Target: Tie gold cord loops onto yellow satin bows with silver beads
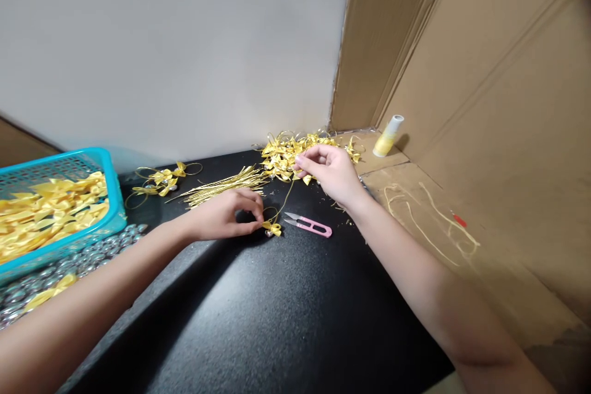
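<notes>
Between the fingertips of my left hand [235, 214] is a small yellow ribbon bow [274, 229] with a clear bead on it and a loop of gold cord. The cord [287, 198] runs up from the bow to my right hand [330, 169], whose thumb and forefinger are pinched on its end. Just right of the bow, pink thread snips [314, 226] lie on the black tabletop [240, 320], blades toward my left hand. Behind my right hand is a pile of finished-looking yellow bows [281, 154] with cord loops, partly hidden by that hand.
A bundle of gold cord lengths [226, 188] lies behind my left hand, with several bows [164, 180] farther left. A turquoise basket [115, 197] of yellow ribbon bows stands at left beside many clear beads [92, 252]. Cardboard at right holds a yellow thread spool [388, 135] and loose thread [413, 221].
</notes>
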Demonstrator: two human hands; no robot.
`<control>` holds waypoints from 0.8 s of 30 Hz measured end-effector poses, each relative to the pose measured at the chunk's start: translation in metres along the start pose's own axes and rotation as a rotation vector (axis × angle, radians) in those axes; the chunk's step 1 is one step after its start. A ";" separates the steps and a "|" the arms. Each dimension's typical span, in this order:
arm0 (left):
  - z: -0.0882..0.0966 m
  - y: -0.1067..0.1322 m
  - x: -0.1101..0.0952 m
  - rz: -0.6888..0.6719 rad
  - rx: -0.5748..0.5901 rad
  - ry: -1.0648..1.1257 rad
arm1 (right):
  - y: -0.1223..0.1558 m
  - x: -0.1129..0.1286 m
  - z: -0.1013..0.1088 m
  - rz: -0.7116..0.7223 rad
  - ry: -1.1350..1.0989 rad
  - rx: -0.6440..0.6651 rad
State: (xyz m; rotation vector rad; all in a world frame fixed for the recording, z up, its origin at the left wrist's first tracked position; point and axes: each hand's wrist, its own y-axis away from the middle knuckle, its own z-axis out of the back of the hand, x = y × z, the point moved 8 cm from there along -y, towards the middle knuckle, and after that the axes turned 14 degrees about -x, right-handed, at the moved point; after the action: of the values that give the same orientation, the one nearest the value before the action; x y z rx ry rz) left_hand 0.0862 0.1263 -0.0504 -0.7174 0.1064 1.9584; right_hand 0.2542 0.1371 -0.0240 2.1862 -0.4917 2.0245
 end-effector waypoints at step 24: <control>0.003 -0.003 0.002 -0.006 -0.005 -0.056 | 0.001 0.002 0.000 -0.024 0.004 -0.004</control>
State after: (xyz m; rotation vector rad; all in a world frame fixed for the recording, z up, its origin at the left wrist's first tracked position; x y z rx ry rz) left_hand 0.0871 0.1300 -0.0482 -0.6649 0.0646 1.9718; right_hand 0.2540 0.1358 -0.0225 2.1744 -0.4665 2.0139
